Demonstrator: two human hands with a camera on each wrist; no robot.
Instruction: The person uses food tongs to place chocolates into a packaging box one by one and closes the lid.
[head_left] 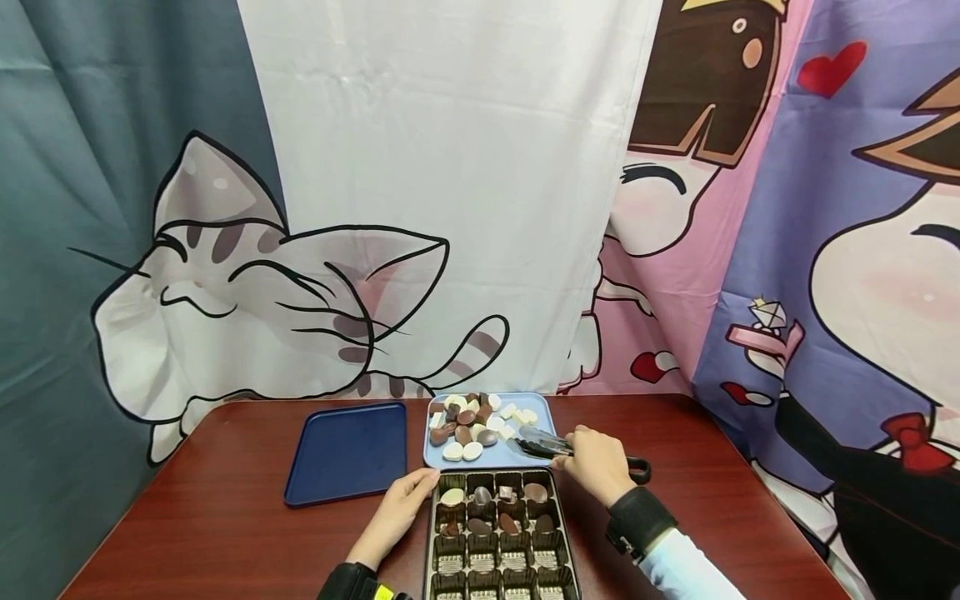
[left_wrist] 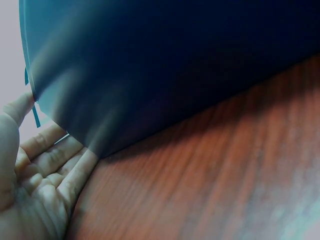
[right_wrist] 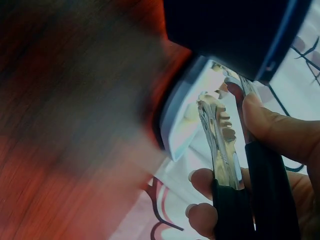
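Note:
My right hand (head_left: 596, 465) grips black-handled metal tongs (right_wrist: 225, 145), whose tips stand apart over the right side of a light blue tray (head_left: 435, 457). On that tray lies a pile of chocolates (head_left: 464, 435) in brown, white and silvery grey. My left hand (head_left: 405, 504) holds the far left corner of a black divided box (head_left: 495, 471). In the left wrist view, the thumb and fingers (left_wrist: 77, 172) lie around the box's dark wall. Chocolates fill the box's two far rows, one per compartment; the nearer visible compartments are bare. Whether the tongs hold a chocolate is unclear.
An unoccupied dark blue tray (head_left: 348, 454) lies to the left of the light blue one on the reddish-brown table (head_left: 225, 517). Printed cloth (head_left: 450, 167) with cartoon figures hangs behind the table and along both sides. The box's near edge is cut off.

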